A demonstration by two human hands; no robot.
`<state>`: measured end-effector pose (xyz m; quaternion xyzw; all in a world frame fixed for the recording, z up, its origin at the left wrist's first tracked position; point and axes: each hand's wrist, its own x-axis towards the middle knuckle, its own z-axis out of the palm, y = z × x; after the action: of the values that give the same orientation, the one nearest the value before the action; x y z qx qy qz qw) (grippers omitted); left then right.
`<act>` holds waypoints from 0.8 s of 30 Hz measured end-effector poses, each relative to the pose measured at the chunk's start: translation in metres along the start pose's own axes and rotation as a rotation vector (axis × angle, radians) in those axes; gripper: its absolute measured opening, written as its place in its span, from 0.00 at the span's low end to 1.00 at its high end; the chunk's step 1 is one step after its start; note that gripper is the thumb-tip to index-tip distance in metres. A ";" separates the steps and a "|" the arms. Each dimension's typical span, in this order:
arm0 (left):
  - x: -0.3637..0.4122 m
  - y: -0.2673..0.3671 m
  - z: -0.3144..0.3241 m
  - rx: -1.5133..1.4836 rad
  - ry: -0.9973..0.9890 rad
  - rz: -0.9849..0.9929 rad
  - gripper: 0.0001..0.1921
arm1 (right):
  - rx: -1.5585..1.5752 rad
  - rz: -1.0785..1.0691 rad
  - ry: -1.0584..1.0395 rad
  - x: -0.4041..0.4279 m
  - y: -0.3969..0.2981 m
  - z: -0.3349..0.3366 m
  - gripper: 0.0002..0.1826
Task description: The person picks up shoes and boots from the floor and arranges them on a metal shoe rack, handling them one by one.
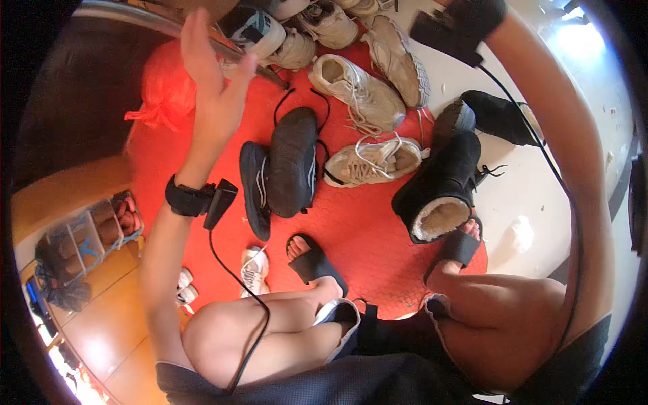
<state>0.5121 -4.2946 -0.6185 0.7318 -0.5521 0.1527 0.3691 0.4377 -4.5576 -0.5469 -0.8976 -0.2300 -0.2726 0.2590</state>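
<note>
My left hand (pixel 215 86) is raised at the upper left with its fingers apart and holds nothing; a red plastic bag (pixel 169 83) lies beyond it. A strapped device sits on each wrist. My right arm reaches up past the top edge, so the right hand is almost wholly cut off. Before me on a red mat (pixel 364 228) lie a pair of black shoes (pixel 293 162), a beige lace-up sneaker (pixel 377 161), a beige high sneaker (pixel 359 91) and a black fleece-lined boot (pixel 440 187).
More sneakers (pixel 329 23) crowd the top. Another black boot (pixel 501 119) lies on the white floor at right. A white sneaker (pixel 254 271) is near my left knee. A divided plastic organizer (pixel 93 235) stands at left. Thin cables hang from both wrists.
</note>
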 end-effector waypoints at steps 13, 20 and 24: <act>-0.083 0.018 0.041 -0.049 -1.073 -0.067 0.27 | 0.109 0.718 -1.208 -0.194 0.016 -0.025 0.21; -0.117 0.049 0.059 -0.075 -1.377 -0.098 0.24 | 0.343 1.153 -1.229 -0.265 0.032 -0.024 0.21; -0.114 0.067 0.073 0.000 -1.217 -0.034 0.15 | 0.585 1.492 -1.163 -0.313 0.055 -0.019 0.44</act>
<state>0.3977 -4.2748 -0.7155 0.6966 -0.6521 -0.2990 -0.0107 0.2282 -4.6957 -0.7421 -0.7073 0.2446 0.5112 0.4227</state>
